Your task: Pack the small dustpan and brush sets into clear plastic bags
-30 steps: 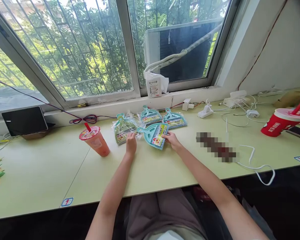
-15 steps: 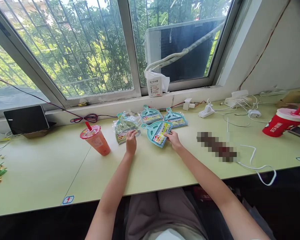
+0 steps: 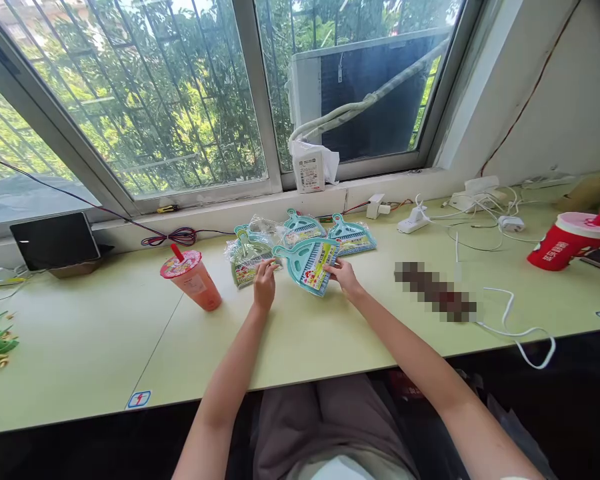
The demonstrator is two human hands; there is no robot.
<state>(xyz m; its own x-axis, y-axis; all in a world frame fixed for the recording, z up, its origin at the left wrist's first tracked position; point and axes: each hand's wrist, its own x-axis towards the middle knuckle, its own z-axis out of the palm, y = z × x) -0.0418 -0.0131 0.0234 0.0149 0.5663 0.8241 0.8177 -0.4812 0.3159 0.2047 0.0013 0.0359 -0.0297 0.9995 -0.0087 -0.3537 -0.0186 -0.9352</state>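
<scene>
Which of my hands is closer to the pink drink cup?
Left. The left hand rests on the table just right of the pink cup; the right hand is farther right, holding the teal dustpan.

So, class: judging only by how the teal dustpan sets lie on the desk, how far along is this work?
Done: two bagged sets lie flat near the sill. In hand: the right hand grips an unbagged teal set, while the left hand touches a crumpled bagged set. Left: those two, not yet beside the others.
</scene>
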